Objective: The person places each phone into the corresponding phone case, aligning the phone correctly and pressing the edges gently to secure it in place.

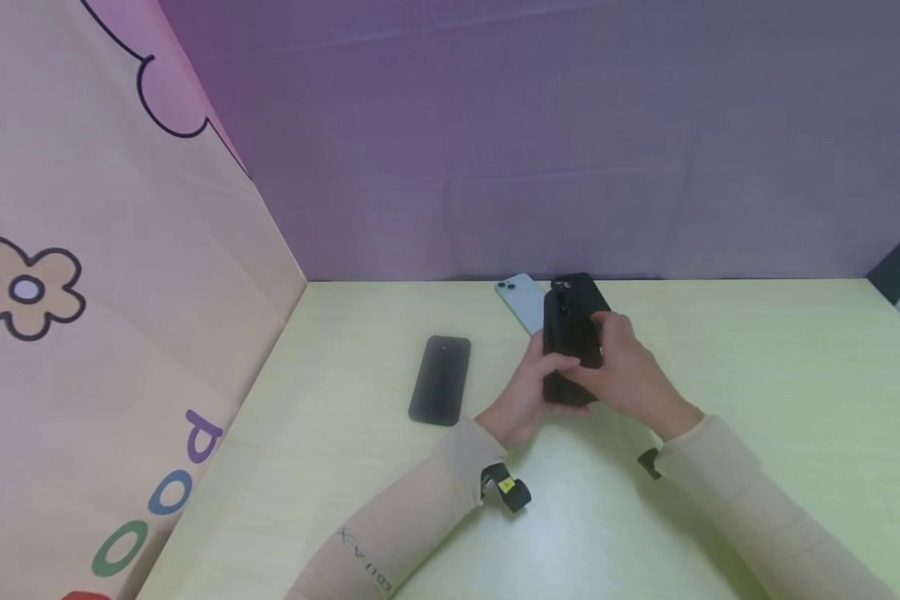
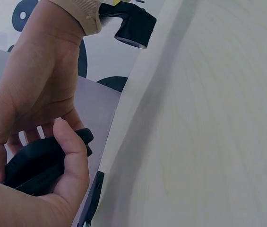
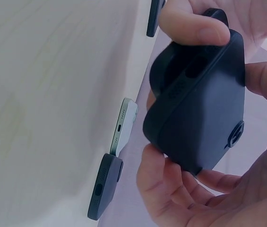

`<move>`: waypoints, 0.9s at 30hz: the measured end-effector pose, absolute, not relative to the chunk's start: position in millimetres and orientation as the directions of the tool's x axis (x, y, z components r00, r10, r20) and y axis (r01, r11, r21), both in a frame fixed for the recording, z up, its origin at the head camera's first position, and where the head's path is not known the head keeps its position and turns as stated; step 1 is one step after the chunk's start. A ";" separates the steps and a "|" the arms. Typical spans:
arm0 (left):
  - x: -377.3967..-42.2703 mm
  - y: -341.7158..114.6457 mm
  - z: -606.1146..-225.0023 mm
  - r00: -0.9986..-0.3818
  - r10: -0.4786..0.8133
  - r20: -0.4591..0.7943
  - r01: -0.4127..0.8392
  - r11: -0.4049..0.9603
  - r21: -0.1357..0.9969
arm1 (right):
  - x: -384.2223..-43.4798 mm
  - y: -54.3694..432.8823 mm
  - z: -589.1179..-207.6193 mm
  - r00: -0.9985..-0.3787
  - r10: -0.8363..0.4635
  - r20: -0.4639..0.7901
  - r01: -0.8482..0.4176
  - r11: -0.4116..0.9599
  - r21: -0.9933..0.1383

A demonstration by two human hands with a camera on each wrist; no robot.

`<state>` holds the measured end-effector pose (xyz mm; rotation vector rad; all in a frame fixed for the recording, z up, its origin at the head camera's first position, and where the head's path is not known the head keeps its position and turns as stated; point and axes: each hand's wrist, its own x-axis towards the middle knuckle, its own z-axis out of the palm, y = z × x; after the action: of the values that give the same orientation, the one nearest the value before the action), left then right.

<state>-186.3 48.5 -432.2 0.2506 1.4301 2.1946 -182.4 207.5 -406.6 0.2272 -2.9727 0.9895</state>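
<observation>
Both hands hold a black phone case [image 1: 568, 329] over the table, its camera opening at the top. In the right wrist view, speaker holes and a port cutout line the end of the case [image 3: 206, 104]. A second dark curved layer shows against its inner side; I cannot tell whether this is a phone. My left hand [image 1: 525, 387] grips the lower left part, thumb across it. Fingers of my right hand [image 1: 633, 375] curl round the right side, with the thumb near the lower end. In the left wrist view, both hands meet round the dark case [image 2: 38, 158].
On the table [image 1: 780, 375], a light blue phone [image 1: 521, 300] lies at the back, beside a black cased phone [image 1: 588, 292] partly hidden behind the held case. A dark phone [image 1: 440, 381] lies left of my hands. A purple backdrop [image 1: 570, 150] rises behind the table.
</observation>
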 end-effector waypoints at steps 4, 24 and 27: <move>-184.9 49.5 -432.6 -0.859 0.496 -0.125 -0.310 -0.309 0.899 | -182.2 207.6 -406.5 -0.990 -0.135 0.048 -0.138 0.799 -0.586; -181.8 52.2 -435.6 -0.847 0.521 -0.105 -0.320 -0.342 0.884 | -182.2 206.5 -408.8 -0.991 -0.133 0.028 -0.124 0.804 -0.582; -181.1 51.8 -435.6 -0.846 0.522 -0.106 -0.321 -0.339 0.884 | -181.8 206.5 -408.4 -0.990 -0.138 0.024 -0.127 0.805 -0.580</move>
<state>-181.1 51.8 -435.6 0.2660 1.3900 2.2014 -181.8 206.5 -408.4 0.2205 -3.0027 0.9626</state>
